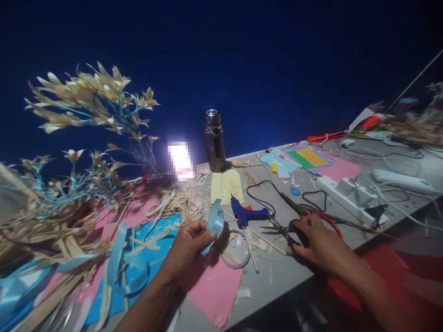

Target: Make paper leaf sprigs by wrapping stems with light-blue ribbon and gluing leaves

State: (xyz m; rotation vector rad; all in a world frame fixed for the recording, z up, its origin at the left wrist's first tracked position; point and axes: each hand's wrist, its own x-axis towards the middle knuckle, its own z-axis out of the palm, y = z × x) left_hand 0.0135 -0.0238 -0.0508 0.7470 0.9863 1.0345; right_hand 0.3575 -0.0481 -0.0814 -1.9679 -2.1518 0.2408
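A strip of light blue ribbon (215,220) is pinched between the thumb and fingers of my left hand (189,243), above the pink sheet (218,286). My right hand (313,240) is closed around the handles of black scissors (285,230), whose blades are parted and point left, low over the table. A blue glue gun (251,212) lies between and beyond my hands, its tip on a yellow sheet (226,184). Close to my left hand is a roll of pale tape or ring (224,263). More light blue ribbon (136,276) curls at the left over a blue sheet.
A dark steel flask (214,143) stands at the back. Dried flowers on blue stems (121,108) rise at the left, above husk scraps (187,205). At the right are a white power strip (353,198), cords, red-handled pliers (327,219) and coloured sheets (308,159).
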